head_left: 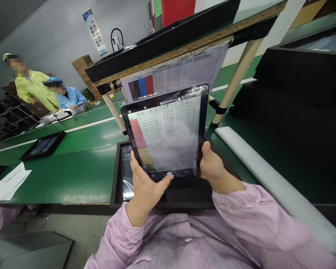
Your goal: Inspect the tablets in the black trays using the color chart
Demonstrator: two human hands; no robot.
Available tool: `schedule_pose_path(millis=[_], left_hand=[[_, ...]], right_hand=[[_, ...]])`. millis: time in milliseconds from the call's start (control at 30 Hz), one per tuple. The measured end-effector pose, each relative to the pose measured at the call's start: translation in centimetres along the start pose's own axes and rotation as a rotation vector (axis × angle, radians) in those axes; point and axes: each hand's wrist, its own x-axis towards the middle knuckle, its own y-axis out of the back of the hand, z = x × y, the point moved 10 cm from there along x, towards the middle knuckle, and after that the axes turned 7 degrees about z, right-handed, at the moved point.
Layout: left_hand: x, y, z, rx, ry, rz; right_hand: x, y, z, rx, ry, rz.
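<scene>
Between my two hands I hold up a tablet [170,134], its screen showing a camera picture of a printed chart. My left hand [147,186] grips the lower left corner, and its thumb reaches along the bottom edge by the round shutter button. On the right edge, my right hand [214,164] is closed round the frame, thumb up. Behind the tablet hangs a printed chart sheet [168,76] with coloured blocks, partly covered by it. Below lies a black foam tray [117,179] with another tablet [127,175] in its left part.
A shelf [168,48] on beige pipe legs stands over the green bench [86,175]. To the right are a white foam roll [268,179] and a stack of black trays [291,97]. Papers [11,183] and another tray [43,145] lie left. Two people work farther back.
</scene>
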Motion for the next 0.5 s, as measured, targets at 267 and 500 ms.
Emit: schedule_pose_path(millis=[267,500], left_hand=[[-0.43,-0.09,-0.22,0.076,-0.046,0.017],[-0.43,0.08,-0.56,0.028,0.035,0.020]], right_hand=[[-0.15,-0.41,-0.13,0.016,0.005,-0.022],[-0.31,-0.93,-0.59,0.006,0.018,-0.020]])
